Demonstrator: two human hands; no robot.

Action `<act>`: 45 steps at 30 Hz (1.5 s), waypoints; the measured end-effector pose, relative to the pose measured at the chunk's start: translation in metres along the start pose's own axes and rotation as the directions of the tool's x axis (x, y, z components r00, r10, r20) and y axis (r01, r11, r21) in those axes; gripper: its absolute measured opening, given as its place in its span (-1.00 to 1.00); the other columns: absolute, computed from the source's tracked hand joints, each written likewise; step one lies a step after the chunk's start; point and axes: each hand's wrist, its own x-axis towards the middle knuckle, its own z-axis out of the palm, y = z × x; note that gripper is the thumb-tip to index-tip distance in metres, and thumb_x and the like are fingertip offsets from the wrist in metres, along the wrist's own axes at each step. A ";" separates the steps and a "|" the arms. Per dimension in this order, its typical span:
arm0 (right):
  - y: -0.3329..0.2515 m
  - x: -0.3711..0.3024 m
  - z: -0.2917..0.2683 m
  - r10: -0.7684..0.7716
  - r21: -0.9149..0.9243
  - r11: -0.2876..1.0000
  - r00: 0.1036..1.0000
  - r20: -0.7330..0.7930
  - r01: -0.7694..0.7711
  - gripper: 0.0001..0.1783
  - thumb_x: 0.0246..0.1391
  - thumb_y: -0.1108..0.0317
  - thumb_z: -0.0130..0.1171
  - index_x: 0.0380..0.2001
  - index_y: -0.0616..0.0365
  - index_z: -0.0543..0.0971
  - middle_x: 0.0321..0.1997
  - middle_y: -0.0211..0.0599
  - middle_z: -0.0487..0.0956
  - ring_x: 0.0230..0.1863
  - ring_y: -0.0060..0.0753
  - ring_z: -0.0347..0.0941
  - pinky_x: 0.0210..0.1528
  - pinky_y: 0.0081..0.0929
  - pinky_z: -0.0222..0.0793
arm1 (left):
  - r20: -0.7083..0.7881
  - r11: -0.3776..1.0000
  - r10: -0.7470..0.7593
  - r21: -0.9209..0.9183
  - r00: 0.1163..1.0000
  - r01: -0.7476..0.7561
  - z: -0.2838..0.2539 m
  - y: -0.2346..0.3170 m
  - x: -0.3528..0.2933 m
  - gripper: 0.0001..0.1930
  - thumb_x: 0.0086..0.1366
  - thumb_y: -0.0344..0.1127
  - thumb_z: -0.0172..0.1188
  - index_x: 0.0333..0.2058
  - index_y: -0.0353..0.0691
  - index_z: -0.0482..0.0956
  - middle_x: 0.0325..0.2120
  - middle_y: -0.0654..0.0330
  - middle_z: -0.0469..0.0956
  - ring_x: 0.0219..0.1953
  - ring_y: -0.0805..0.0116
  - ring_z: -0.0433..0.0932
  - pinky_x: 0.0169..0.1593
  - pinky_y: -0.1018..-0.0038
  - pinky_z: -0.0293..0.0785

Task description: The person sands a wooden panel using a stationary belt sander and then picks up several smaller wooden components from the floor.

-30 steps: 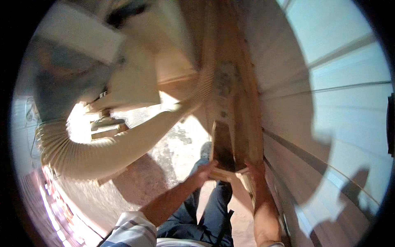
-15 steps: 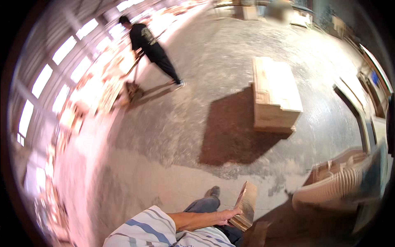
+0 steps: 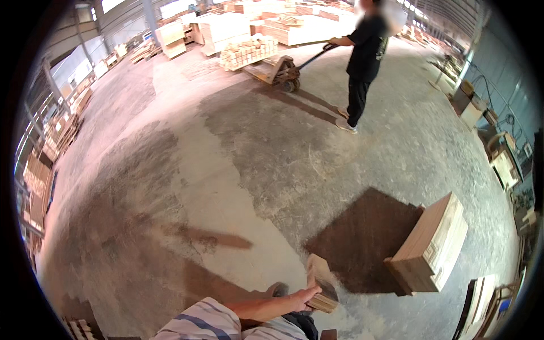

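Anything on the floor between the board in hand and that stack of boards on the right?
Nothing visible. The left hand holds the wooden board; only bare concrete floor and the stack's shadow lie before the stacked boards. The person with the pallet jack stands far off.

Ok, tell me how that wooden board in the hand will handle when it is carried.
The wooden board looks thick and straight, so it is probably stiff, not floppy. It is likely fairly light, since one hand grips it alone. Its surface looks like bare, raw timber, so it should not slip, though the free upper end may swing.
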 end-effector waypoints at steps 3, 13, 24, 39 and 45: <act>-0.046 0.025 0.006 -0.009 -0.078 0.997 0.999 0.031 0.012 -0.52 0.14 -0.04 -0.21 0.00 -0.01 0.38 0.02 -0.26 0.36 0.05 -0.16 0.23 0.01 -0.19 0.20 | 0.024 0.973 0.191 -0.135 0.981 -0.186 -0.029 0.053 -0.013 -0.65 0.10 -0.05 0.10 -0.21 -0.12 0.40 -0.29 0.14 0.48 -0.22 0.23 0.49 -0.26 0.25 0.50; -0.106 0.130 -0.045 0.238 -0.408 0.893 0.968 0.076 -0.188 -0.58 0.15 0.01 -0.21 -0.09 -0.04 0.49 -0.10 -0.30 0.49 -0.05 -0.19 0.36 -0.07 -0.24 0.30 | -0.211 0.709 0.428 -0.525 0.879 -0.471 -0.182 0.202 -0.034 -0.59 0.17 -0.07 -0.02 -0.08 -0.20 0.31 -0.12 0.02 0.38 -0.07 0.06 0.38 -0.06 0.08 0.38; -0.368 0.243 -0.007 -0.038 -0.452 0.890 0.998 0.050 0.056 -0.56 -0.17 0.09 0.21 -0.51 0.36 0.58 -0.55 -0.20 0.55 -0.50 -0.33 0.50 -0.49 -0.32 0.40 | -0.540 0.456 0.398 -0.585 0.742 -0.671 -0.257 0.319 -0.129 -0.56 0.16 -0.01 -0.09 -0.07 -0.14 0.31 -0.10 0.06 0.38 -0.10 0.08 0.39 -0.10 0.16 0.42; -0.683 0.337 0.173 -0.122 -0.427 0.887 0.982 0.144 0.173 -0.57 -0.11 0.08 0.23 -0.41 0.32 0.59 -0.49 -0.28 0.56 -0.46 -0.42 0.49 -0.43 -0.42 0.40 | -0.560 0.210 0.255 -0.764 0.788 -0.610 -0.394 0.564 -0.134 -0.48 0.12 0.00 -0.16 -0.04 -0.24 0.34 -0.13 0.00 0.39 -0.20 0.05 0.44 -0.25 0.32 0.52; -0.828 0.355 0.273 -0.028 -0.703 0.694 0.981 0.190 0.156 -0.39 -0.27 -0.15 0.23 -0.46 0.30 0.61 -0.55 -0.19 0.56 -0.54 -0.35 0.47 -0.56 -0.39 0.37 | -0.577 0.147 0.362 -0.741 0.733 -0.655 -0.455 0.664 -0.134 -0.46 0.13 0.05 -0.12 0.01 -0.18 0.27 -0.12 -0.02 0.36 -0.18 -0.02 0.41 -0.26 0.23 0.48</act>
